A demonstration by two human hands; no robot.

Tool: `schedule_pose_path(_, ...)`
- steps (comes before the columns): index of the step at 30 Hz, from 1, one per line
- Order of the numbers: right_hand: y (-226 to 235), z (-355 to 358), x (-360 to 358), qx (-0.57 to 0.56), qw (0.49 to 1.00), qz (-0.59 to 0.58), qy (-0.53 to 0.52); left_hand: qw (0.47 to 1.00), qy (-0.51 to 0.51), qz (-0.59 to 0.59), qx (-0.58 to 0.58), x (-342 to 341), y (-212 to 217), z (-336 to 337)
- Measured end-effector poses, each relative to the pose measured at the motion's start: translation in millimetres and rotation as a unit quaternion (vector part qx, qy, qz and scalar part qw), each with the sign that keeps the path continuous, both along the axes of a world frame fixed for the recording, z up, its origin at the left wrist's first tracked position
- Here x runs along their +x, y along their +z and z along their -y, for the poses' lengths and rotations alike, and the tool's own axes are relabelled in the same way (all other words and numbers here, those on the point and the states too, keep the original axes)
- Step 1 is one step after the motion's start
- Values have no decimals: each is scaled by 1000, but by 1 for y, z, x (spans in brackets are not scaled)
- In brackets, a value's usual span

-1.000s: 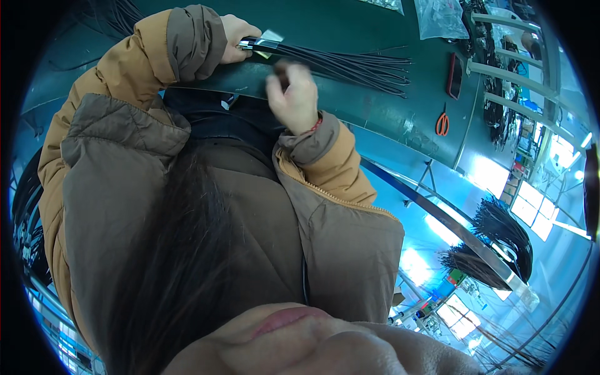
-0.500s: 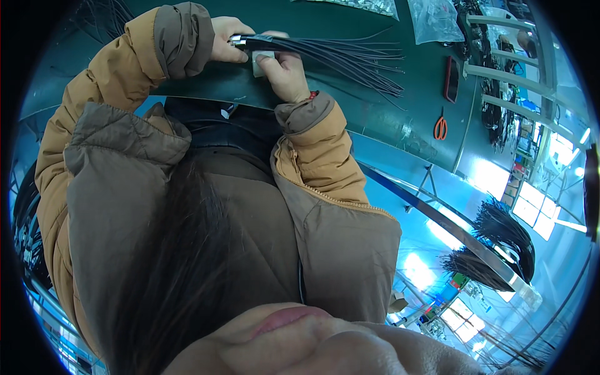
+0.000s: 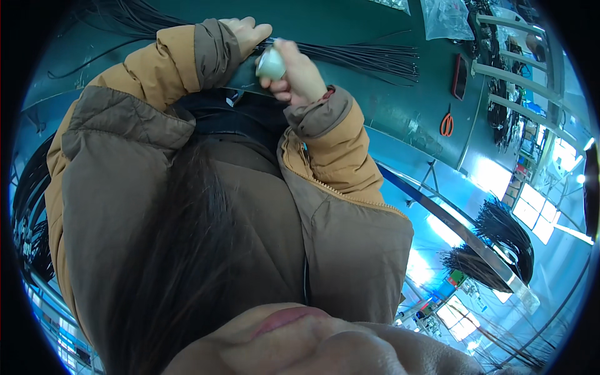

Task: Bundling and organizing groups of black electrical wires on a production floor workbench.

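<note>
My left hand is closed on a bundle of thin black cables near its left end. From there the loose ends fan out to the right over the green tabletop. My right hand is wrapped round a pale greenish-white roll, which looks like tape. It holds the roll just below the bundle, close to my left fingertips. The fingers hide the spot where roll and bundle meet, so I cannot tell whether tape is on the cables.
More black cables lie on the far left of the table. At the right are orange-handled scissors, a dark phone with a red edge and a clear plastic bag. A metal rack with hanging cables stands beyond.
My right hand has turned, and the roll's rounded side now shows below the bundle. My left hand has shifted right, covering the bundle's end. More cable shows at the far left.
</note>
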State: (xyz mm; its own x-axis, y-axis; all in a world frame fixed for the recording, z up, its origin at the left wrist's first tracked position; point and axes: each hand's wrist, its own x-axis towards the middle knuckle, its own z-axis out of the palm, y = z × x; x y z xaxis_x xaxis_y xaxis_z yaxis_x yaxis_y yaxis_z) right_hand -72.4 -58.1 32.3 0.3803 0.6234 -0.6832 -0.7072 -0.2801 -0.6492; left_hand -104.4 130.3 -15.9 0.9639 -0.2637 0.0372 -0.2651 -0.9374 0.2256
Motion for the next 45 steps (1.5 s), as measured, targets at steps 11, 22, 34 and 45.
schedule_pose_path(11,-36,8,-4,-30,725,675,-134,974,-29,-154,-164,29,44,-11)
schedule_pose_path(22,-41,2,0,49,906,420,-36,961,-52,-177,-205,30,59,-12)
schedule_pose_path(34,-1,14,2,129,989,59,-45,991,-37,-94,-82,12,30,-8)
schedule_pose_path(45,-43,-1,19,150,871,466,-28,948,-121,-151,-252,19,50,-15)
